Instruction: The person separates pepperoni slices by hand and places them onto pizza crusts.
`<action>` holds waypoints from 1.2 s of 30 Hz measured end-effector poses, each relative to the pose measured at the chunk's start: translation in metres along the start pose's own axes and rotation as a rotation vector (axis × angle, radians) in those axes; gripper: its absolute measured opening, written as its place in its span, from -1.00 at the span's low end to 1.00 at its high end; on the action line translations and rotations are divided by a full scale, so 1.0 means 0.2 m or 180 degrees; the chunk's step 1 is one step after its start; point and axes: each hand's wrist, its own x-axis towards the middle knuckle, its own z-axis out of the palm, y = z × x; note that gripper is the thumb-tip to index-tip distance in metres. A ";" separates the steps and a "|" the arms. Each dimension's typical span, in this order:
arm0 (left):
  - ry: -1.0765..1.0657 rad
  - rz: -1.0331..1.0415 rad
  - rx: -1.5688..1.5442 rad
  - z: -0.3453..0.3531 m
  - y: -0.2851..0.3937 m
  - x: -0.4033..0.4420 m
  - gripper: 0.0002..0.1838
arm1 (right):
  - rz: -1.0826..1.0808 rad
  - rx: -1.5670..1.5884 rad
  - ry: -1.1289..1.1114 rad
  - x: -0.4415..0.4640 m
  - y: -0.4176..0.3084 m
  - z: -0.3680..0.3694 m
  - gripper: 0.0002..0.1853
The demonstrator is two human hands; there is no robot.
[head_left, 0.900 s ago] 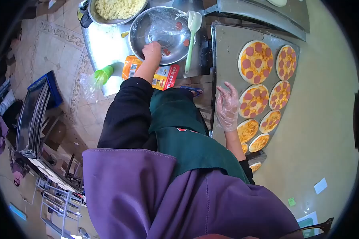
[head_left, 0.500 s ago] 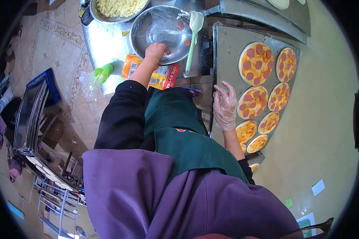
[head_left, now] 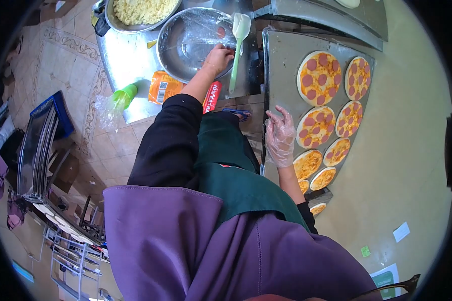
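Note:
My bare left hand (head_left: 218, 59) reaches into a large steel bowl (head_left: 161, 55), its fingers closed on a reddish sausage slice at the right inner wall. The hand partly hides that slice. Another sausage slice (head_left: 221, 32) sticks to the far side of the bowl. My right hand (head_left: 279, 136), in a clear plastic glove, hovers at the left edge of a dark baking tray (head_left: 282, 65) with fingers apart and nothing in them. Beside it lies a small pizza with sausage slices (head_left: 315, 127); a larger topped pizza (head_left: 319, 79) is farther up the tray.
A light green spatula (head_left: 238, 42) rests against the bowl's right rim. Behind stands a bowl of grated cheese (head_left: 140, 11). Orange packaging (head_left: 164, 88) and a green cup (head_left: 125, 95) with plastic film are along the steel table's near edge. Cheese-covered pizzas (head_left: 306, 164) occupy the tray's near end.
My left hand has moved right across the bowl, to the slice on its right wall. My right hand stays at the tray's edge. The whole view has shifted slightly.

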 end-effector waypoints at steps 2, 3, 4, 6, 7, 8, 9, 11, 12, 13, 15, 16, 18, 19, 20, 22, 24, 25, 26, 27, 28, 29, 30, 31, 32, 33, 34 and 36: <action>0.0073 -0.0085 0.0003 0.03 -0.02 0.00 -0.77 | -0.0140 0.0105 0.0289 -0.02 0.04 0.03 -0.68; 0.0084 -0.0006 0.0035 0.03 -0.03 0.01 -0.77 | -0.0135 0.0096 0.0293 -0.02 0.04 0.02 -0.68; 0.0093 0.0070 0.0069 0.04 -0.05 0.01 -0.77 | -0.0077 0.0065 0.0234 -0.02 0.02 0.00 -0.67; 0.0069 0.0064 0.0028 0.04 -0.06 0.02 -0.79 | -0.0013 0.0037 0.0173 -0.02 0.02 -0.01 -0.66; 0.0047 0.0077 0.0017 0.04 -0.06 0.02 -0.81 | -0.0007 0.0015 0.0173 -0.03 0.02 -0.01 -0.66; 0.0025 0.0089 0.0008 0.03 -0.06 0.02 -0.83 | 0.0000 -0.0005 0.0172 -0.03 0.03 -0.01 -0.65; 0.0018 0.0092 0.0012 0.04 -0.06 0.02 -0.83 | 0.0007 0.0000 0.0176 -0.04 0.03 -0.01 -0.65; 0.0004 0.0092 0.0099 0.05 -0.05 0.03 -0.84 | -0.0023 0.0021 0.0195 -0.05 0.05 0.01 -0.65; -0.0004 0.0099 0.0098 0.05 -0.04 0.03 -0.84 | -0.0015 0.0019 0.0202 -0.05 0.05 0.01 -0.65; 0.0025 0.0121 0.0121 0.04 -0.03 0.03 -0.84 | 0.0040 0.0076 0.0185 -0.05 0.04 0.01 -0.65; 0.0052 0.0145 0.0142 0.04 -0.02 0.03 -0.84 | 0.0097 0.0129 0.0169 -0.05 0.04 0.01 -0.64; 0.0051 0.0120 0.0233 0.04 -0.02 0.03 -0.84 | 0.0045 0.0110 0.0210 -0.05 0.05 0.02 -0.64; 0.0048 0.0098 0.0321 0.04 -0.02 0.03 -0.84 | -0.0005 0.0086 0.0254 -0.06 0.06 0.02 -0.64; 0.0077 0.0142 0.0253 0.04 -0.02 0.03 -0.83 | 0.0017 0.0106 0.0256 -0.06 0.06 0.02 -0.64; 0.0106 0.0186 0.0186 0.03 -0.03 0.03 -0.83 | 0.0039 0.0126 0.0256 -0.06 0.07 0.02 -0.64; 0.0070 0.0157 0.0026 0.02 -0.04 0.02 -0.79 | 0.0063 0.0069 0.0216 -0.06 0.06 0.01 -0.65; 0.0034 0.0125 -0.0134 0.01 -0.05 0.01 -0.76 | 0.0087 0.0012 0.0172 -0.07 0.06 0.01 -0.65; -0.0046 0.0251 0.0010 0.00 -0.05 0.02 -0.77 | 0.0057 0.0004 0.0194 -0.07 0.07 0.01 -0.65; -0.0125 0.0376 0.0153 0.00 -0.06 0.03 -0.77 | 0.0025 -0.0004 0.0216 -0.07 0.08 0.02 -0.65; -0.0128 0.0371 0.0150 0.00 -0.07 0.04 -0.77 | 0.0028 -0.0006 0.0211 -0.07 0.08 0.02 -0.65; -0.0292 0.0432 0.0201 0.00 -0.09 0.05 -0.74 | 0.0095 0.0017 0.0177 -0.08 0.07 0.02 -0.65; -0.0455 0.0492 0.0250 0.00 -0.10 0.05 -0.72 | 0.0159 0.0039 0.0142 -0.08 0.07 0.02 -0.65; -0.0457 0.0487 0.0247 0.00 -0.10 0.05 -0.72 | 0.0162 0.0038 0.0137 -0.08 0.08 0.02 -0.65; -0.0426 0.0594 0.0382 -0.01 -0.10 0.06 -0.69 | 0.0138 0.0051 0.0155 -0.09 0.09 0.03 -0.65; -0.0393 0.0703 0.0517 -0.02 -0.09 0.07 -0.66 | 0.0113 0.0064 0.0175 -0.09 0.10 0.03 -0.65; -0.0393 0.0699 0.0515 -0.02 -0.09 0.07 -0.66 | 0.0113 0.0063 0.0171 -0.09 0.10 0.04 -0.65; -0.0345 0.0720 0.0496 -0.02 -0.10 0.07 -0.68 | 0.0126 0.0061 0.0158 -0.09 0.10 0.04 -0.65; -0.0300 0.0739 0.0478 -0.01 -0.10 0.06 -0.70 | 0.0140 0.0061 0.0143 -0.09 0.10 0.04 -0.65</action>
